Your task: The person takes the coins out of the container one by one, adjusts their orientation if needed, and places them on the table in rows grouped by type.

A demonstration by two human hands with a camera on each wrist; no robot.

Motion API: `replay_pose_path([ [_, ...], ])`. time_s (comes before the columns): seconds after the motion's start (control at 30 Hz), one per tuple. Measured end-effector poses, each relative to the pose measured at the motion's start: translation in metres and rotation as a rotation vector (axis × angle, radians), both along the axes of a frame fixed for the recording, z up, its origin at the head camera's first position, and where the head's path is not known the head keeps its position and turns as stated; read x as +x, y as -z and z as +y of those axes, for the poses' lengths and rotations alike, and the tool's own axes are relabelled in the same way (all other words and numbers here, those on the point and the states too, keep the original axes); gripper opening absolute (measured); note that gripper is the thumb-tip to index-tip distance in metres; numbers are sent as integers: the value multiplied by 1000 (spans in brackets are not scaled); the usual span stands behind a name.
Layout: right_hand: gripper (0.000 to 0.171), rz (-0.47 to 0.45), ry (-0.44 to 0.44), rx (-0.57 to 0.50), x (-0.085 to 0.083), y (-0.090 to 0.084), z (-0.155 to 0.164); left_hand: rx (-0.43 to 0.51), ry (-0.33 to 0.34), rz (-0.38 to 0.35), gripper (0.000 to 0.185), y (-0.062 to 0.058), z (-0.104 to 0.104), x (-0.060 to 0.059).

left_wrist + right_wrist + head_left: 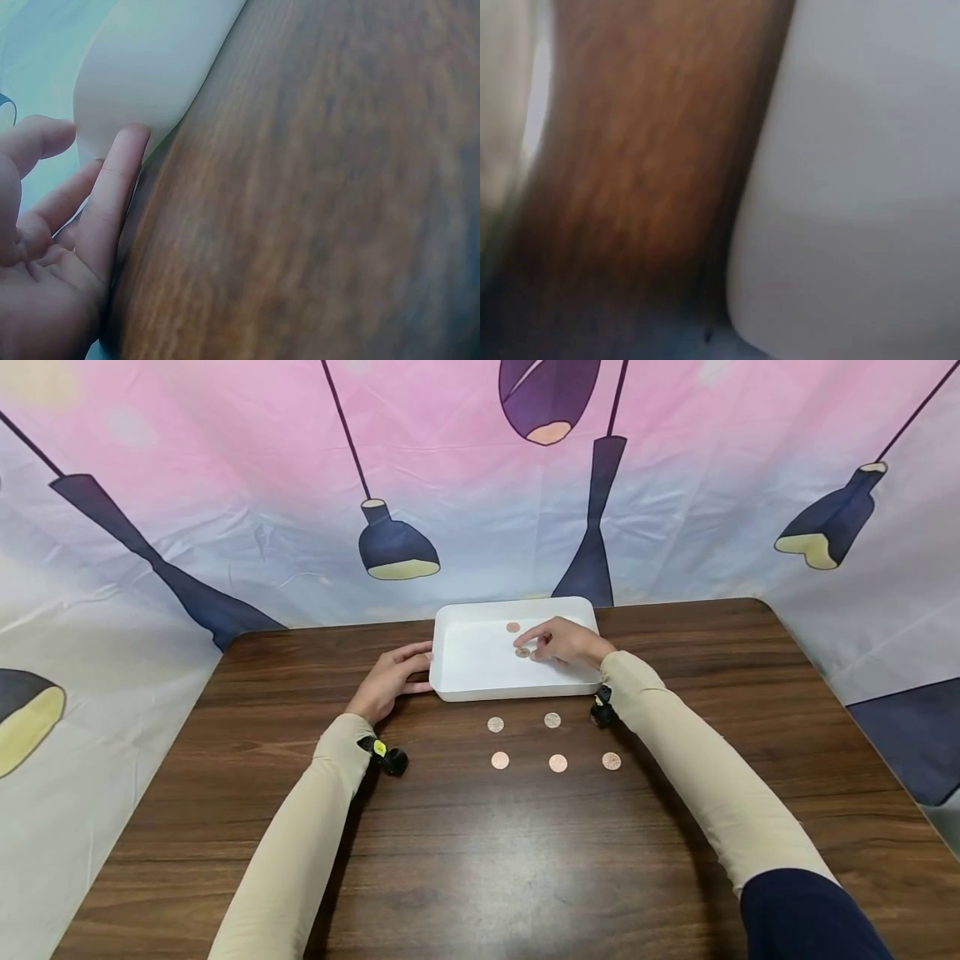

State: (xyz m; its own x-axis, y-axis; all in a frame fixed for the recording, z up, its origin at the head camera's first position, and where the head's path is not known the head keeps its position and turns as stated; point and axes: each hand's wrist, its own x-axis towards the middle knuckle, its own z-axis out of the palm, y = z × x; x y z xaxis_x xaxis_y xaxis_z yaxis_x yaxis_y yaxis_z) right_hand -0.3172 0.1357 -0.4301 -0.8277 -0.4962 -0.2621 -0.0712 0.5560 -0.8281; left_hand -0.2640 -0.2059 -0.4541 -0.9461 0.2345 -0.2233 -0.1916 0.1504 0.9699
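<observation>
A white rectangular tray (480, 656) lies at the table's far edge. At its left end, my left hand (392, 679) rests with fairly straight fingers touching the outer wall; the left wrist view shows these fingers (112, 195) against the tray's side (150, 75). Reaching over the tray from the right, my right hand (564, 642) has its index finger and thumb at opposite edges of a copper-coloured coin (522, 652), which they pinch low over the tray floor. Another coin (513, 627) lies flat just behind it. In the right wrist view the hand is out of sight.
On the brown wooden table (480, 860), several copper-coloured coins lie in two rows before the tray, among them a front-row coin (557, 763) and a back-row coin (496, 724). A printed cloth (480, 543) hangs behind the table.
</observation>
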Motion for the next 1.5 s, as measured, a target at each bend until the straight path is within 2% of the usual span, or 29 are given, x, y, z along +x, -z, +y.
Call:
replay_pose_path([
  [0.17,33,58,13,23,3,0,-2,6,-2,3,54,-1,0,-1],
  [0.4,24,192,-47,124,16,-3,-16,0,-4,-3,55,-1,0,-2],
  [0.57,32,210,-47,166,23,0,-20,-9,2,-1,56,-1,-2,-3],
  [0.67,35,207,-22,148,25,4,-19,-17,5,-1,57,-1,-3,-3],
  [0.87,29,212,8,84,26,9,-22,-25,7,3,56,-1,-5,-3],
  [1.07,22,211,51,105,25,7,-26,-31,9,3,57,0,-5,-3],
  [1.2,18,189,18,120,27,5,-27,-31,9,2,57,1,-3,-4],
  [1.33,19,205,-34,120,29,5,-24,-21,11,-1,56,2,-2,-2],
  [1.5,35,220,-53,102,31,4,-17,-5,7,-1,57,3,-1,-2],
])
